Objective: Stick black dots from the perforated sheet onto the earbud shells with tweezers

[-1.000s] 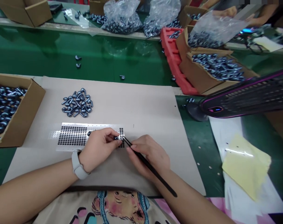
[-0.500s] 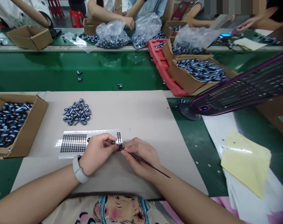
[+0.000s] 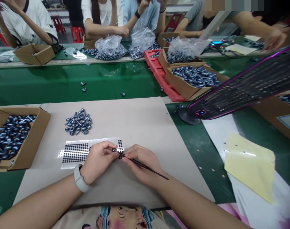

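The person's left hand (image 3: 98, 159) has a firm, nearly closed grip on a blue-grey earbud (image 3: 115, 150), pinched between thumb and fingertips just over the right end of a silvery sheet of tiny black dots (image 3: 75, 152). The right hand (image 3: 142, 163) holds long black tweezers (image 3: 145, 166) like a pen, its grip closed around them, their tips right beside the earbud above the sheet's small end block of dots. Both hands sit close together over a beige cardboard mat (image 3: 135, 127), with a white smartwatch (image 3: 79, 178) on the left wrist. Beyond lies a loose pile of earbuds (image 3: 78, 121), and to the left a cardboard box (image 3: 37, 133) is full of more. A black fan (image 3: 242, 92) leans in at right over yellow paper (image 3: 248, 167), while across a green conveyor belt (image 3: 63, 76) co-workers (image 3: 104, 19) sit behind plastic bags (image 3: 109, 47) of earbuds
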### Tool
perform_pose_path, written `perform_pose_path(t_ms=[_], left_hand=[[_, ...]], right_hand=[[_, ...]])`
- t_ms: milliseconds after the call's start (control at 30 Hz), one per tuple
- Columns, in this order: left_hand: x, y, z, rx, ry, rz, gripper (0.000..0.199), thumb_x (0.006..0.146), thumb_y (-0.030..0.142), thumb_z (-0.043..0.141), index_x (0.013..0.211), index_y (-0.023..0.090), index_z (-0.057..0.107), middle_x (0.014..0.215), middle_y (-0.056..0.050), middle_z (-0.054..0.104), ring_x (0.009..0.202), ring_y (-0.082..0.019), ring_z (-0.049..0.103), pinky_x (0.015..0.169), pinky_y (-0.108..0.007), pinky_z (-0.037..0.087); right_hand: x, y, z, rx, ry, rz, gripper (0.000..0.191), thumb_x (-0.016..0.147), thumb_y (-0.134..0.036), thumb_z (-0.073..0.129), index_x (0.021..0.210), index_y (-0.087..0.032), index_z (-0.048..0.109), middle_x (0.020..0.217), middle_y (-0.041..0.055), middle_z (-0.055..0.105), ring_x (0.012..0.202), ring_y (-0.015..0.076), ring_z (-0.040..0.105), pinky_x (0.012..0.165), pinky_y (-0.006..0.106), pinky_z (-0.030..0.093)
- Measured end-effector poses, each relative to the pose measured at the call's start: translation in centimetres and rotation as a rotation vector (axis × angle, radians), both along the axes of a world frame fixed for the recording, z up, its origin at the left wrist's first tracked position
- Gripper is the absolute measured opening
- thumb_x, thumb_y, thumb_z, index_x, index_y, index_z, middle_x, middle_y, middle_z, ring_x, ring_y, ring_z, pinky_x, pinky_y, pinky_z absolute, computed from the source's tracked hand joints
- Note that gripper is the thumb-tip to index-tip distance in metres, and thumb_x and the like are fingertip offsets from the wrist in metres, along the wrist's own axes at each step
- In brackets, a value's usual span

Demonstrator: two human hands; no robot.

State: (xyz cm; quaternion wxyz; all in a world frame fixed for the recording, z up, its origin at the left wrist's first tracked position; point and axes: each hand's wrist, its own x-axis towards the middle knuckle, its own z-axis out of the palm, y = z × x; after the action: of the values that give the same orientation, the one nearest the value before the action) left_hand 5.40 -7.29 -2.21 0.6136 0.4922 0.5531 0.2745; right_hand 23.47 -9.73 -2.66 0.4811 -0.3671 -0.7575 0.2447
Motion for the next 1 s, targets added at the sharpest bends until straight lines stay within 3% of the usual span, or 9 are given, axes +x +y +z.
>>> perform_pose_path(t_ms=[700, 1000], left_hand=[[-0.16, 0.00, -0.21, 0.044, 0.013, -0.006, 0.026, 0.066, 0.030, 0.069, 0.088, 0.016, 0.071, 0.070, -0.002, 0.069, 0.065, -0.016, 0.063, 0.064, -0.028, 0.048], [-0.02, 0.07, -0.32, 0.024, -0.021, 0.034, 0.019, 0.067, 0.020, 0.071, 0.086, 0.015, 0.071, 0.065, 0.000, 0.066, 0.062, -0.014, 0.061, 0.062, -0.025, 0.046]], right_hand=[[-0.03, 0.05, 0.05, -0.028, -0.032, 0.023, 0.010, 0.090, -0.017, 0.060, 0.083, -0.022, 0.058, 0.074, 0.0002, 0.069, 0.067, 0.0121, 0.066, 0.062, 0.023, 0.052], [0.15, 0.10, -0.11, -0.025, -0.026, -0.001, 0.010, 0.090, -0.017, 0.061, 0.081, -0.022, 0.059, 0.071, 0.0004, 0.069, 0.066, 0.0128, 0.067, 0.060, 0.023, 0.052]])
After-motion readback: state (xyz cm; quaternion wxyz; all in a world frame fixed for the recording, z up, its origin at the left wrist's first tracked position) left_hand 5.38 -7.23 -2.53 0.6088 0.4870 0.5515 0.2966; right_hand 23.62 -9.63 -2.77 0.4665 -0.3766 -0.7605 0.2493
